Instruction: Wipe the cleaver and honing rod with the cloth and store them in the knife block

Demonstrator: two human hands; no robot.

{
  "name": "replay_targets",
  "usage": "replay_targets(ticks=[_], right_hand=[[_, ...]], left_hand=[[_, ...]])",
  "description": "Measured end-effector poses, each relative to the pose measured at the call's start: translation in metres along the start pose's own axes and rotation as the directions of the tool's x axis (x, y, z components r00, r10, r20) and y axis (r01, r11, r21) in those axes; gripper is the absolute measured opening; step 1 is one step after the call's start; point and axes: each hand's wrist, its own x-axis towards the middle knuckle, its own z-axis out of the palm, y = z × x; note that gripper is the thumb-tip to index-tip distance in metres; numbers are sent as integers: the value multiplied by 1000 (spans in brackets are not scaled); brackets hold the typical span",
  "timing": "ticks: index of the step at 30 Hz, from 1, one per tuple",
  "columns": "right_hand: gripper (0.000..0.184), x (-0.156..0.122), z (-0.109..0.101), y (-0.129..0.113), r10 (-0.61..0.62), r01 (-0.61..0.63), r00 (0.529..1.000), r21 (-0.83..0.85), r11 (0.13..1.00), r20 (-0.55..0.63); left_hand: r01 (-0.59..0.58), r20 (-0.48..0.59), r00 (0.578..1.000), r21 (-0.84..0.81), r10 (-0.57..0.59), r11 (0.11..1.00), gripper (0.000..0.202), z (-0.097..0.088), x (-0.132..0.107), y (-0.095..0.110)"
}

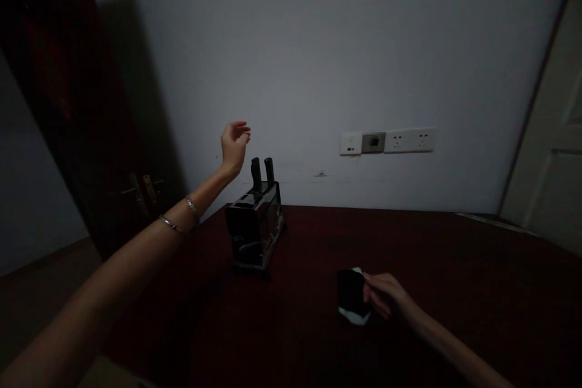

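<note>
Hanging in the air before a plain pale grey wall [282,42], the person's left hand [233,150] has its fingers loosely bent and a little apart. It is near two black knife handles [256,176], just up and to the left of them. They stick up from a shiny black box-shaped holder [245,236], which stands upright on a big dark red table [313,236], close to the wall. Two silvery bracelets [171,224] circle the left arm.

Nearer to me, the right hand [386,294] has its fingers pinching the right edge of a small, flat black-and-white piece [351,291]. That piece is low over the table, right of the holder; I can't tell if it touches the top. It is too dark to say what it is.

The room is very dim. The wall has some dark smudges [321,174] and a row of white and grey sockets [409,140]. On the left is a dark red door [91,103] with a metal handle [150,189]. A pale door [550,176] stands at the right.
</note>
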Motion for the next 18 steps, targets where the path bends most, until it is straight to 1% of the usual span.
replay_targets(ticks=[1,2,3,4,5,6,7,8,9,10,11,12,13,14,15,16,18], right_hand=[[53,0,1,-2,-1,1,1000,-4,1000,12],[52,-1,1,-4,0,0,1000,-7,1000,19],[52,-2,1,-7,0,0,1000,-12,1000,17],[51,-3,1,-10,-4,4,1000,-19,1000,5],[50,-4,1,-14,-12,12,1000,-32,999,-18],[49,-5,0,-19,-34,30,998,-58,998,-53],[47,-7,-1,-24,-73,63,993,-105,992,-89],[45,-9,-2,-29,-129,107,984,-173,979,-122],[43,-10,-3,-34,-192,150,970,-257,955,-146],[41,-12,-5,-38,-247,181,956,-348,920,-156],[39,-13,-7,-42,-285,194,946,-437,878,-153],[39,-14,-10,-45,-300,188,944,-519,834,-140],[38,-15,-13,-47,-295,164,947,-592,789,-131],[38,-15,-16,-48,-276,126,953,-660,741,-128],[38,-15,-19,-48,-249,84,961,-725,683,-123],[37,-15,-23,-48,-222,46,967,-781,623,-120],[36,-15,-29,-47,-174,-13,977,-851,525,-122]], left_hand=[[-59,-8,998,-22,59,998,27,12,-1,11],[-93,20,995,-38,93,995,26,25,-5,23],[-107,74,991,-56,111,993,24,39,-13,34],[-116,157,980,-68,125,991,23,53,-23,45],[-122,260,956,-73,138,990,23,67,-35,55],[-123,381,913,-75,142,990,23,80,-49,62],[-120,508,850,-66,137,991,22,92,-64,66],[-120,630,768,-41,119,992,24,103,-79,67],[-122,734,674,0,82,993,27,112,-94,65],[-136,814,580,59,31,989,32,120,-109,60],[-156,868,495,133,-39,979,33,126,-124,52],[-170,905,407,212,-127,962,31,131,-139,42],[-158,923,300,296,-240,942,26,135,-153,30],[-119,919,183,373,-348,920,23,138,-167,17],[-94,918,120,391,-379,916,21,140,-181,4],[-71,917,68,397,-393,915,19,141,-195,-8],[-5,912,-54,406,-406,914,19,142,-219,-32]])
